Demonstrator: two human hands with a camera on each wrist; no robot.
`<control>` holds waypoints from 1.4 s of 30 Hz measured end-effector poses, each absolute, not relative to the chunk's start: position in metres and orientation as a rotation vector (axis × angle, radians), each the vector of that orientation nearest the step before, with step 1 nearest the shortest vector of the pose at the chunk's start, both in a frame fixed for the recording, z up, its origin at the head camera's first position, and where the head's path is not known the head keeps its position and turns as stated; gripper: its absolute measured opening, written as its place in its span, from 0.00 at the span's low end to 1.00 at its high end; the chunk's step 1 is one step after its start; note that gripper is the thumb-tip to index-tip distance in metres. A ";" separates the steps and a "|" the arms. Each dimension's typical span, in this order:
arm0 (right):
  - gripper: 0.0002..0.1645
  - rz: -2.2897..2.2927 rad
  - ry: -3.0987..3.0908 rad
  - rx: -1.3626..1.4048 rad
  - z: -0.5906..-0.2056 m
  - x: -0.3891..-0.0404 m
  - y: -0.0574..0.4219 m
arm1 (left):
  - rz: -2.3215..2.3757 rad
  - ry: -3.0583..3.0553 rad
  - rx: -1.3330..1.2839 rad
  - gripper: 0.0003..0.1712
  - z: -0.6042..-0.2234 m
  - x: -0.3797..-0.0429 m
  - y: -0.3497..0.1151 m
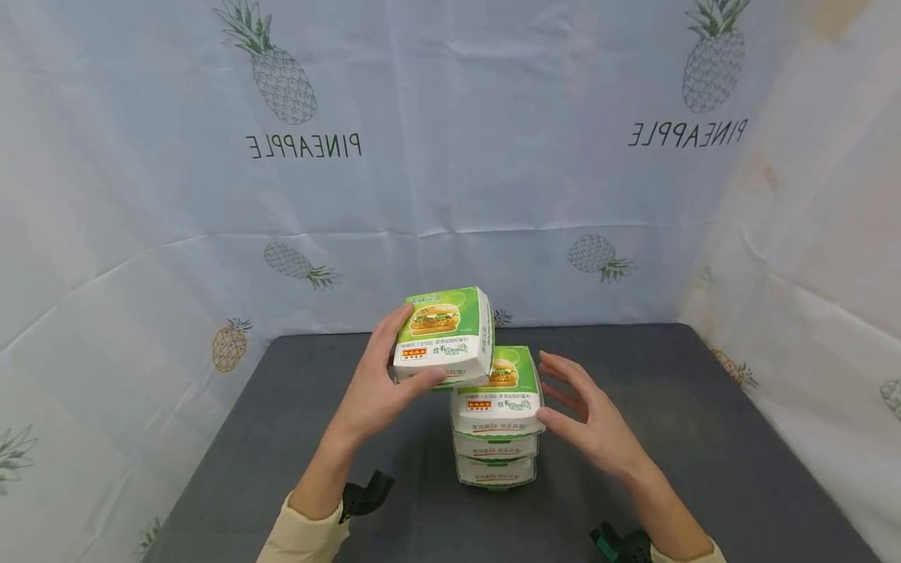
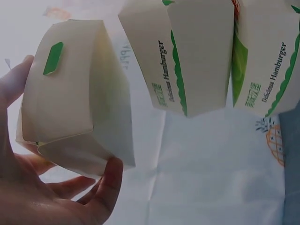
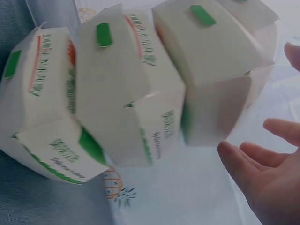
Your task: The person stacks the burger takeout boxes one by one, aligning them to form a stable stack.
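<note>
My left hand [image 1: 376,395] grips a green-and-white paper hamburger box [image 1: 454,344], slightly tilted, its thumb at the near side and fingers along the left. That box is up and to the left of a stack of three like boxes and overlaps the top box [image 1: 501,410] in the head view. Beneath the top one sit the middle box [image 1: 496,447] and the bottom box [image 1: 496,471]. To the right of the stack is my right hand [image 1: 598,426], fingers spread and thumb tip right at the top box's edge. In the left wrist view the held box [image 2: 61,84] shows its plain white side.
The stack stands on a dark grey tabletop [image 1: 317,485]. A white-and-pale-blue cloth [image 1: 464,188] printed with pineapples hangs behind the table and along both sides. Dark bands [image 1: 366,494] with camera mounts are on both wrists.
</note>
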State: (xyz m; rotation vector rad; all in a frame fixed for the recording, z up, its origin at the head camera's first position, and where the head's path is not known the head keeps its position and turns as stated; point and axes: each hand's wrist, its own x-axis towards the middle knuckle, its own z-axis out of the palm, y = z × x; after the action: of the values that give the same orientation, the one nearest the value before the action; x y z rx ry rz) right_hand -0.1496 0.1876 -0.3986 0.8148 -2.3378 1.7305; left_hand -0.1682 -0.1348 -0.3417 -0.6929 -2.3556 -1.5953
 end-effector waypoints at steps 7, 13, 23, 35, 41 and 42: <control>0.43 1.679 -2.271 0.833 -0.379 -0.153 0.185 | -1.555 -2.377 -0.707 0.53 -0.336 -0.166 -0.121; 0.44 1.685 -2.231 0.869 -0.360 -0.154 0.177 | -1.494 -2.415 -0.703 0.53 -0.334 -0.166 -0.109; 0.47 1.701 -2.149 0.937 -0.343 -0.159 0.165 | -1.413 -2.464 -0.696 0.56 -0.329 -0.163 -0.092; 0.44 1.745 -2.151 0.882 -0.345 -0.164 0.167 | -1.504 -2.427 -0.717 0.53 -0.329 -0.161 -0.090; 0.41 1.820 -2.137 0.874 -0.345 -0.164 0.171 | -1.628 -2.328 -0.844 0.48 -0.333 -0.163 -0.095; 0.41 1.822 -2.137 0.875 -0.346 -0.164 0.172 | -1.641 -2.323 -0.859 0.47 -0.333 -0.164 -0.095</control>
State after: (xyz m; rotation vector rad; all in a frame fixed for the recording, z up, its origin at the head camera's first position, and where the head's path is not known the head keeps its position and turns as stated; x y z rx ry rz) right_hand -0.1638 0.1718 -0.3456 0.8753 -2.1370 1.8223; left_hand -0.1636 -0.0955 -0.3333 -0.8594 -2.3227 -1.6410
